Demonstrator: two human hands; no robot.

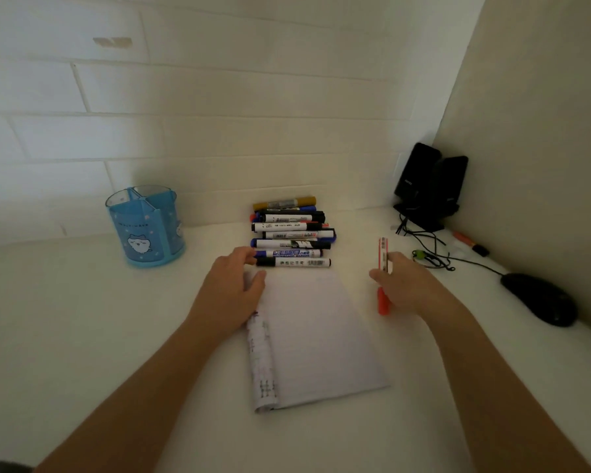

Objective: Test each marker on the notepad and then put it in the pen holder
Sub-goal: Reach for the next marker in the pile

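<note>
My left hand (234, 285) lies flat, fingers released, steadying the notepad (316, 336); right hand (403, 285) grasps a red marker (382, 278) beside it for testing.

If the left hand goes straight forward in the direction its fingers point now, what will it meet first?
Most likely the nearest black-capped marker in the row of markers, since the left hand points up and slightly right and its fingertips are almost at that marker's left end. Whether they already touch is unclear.
</note>
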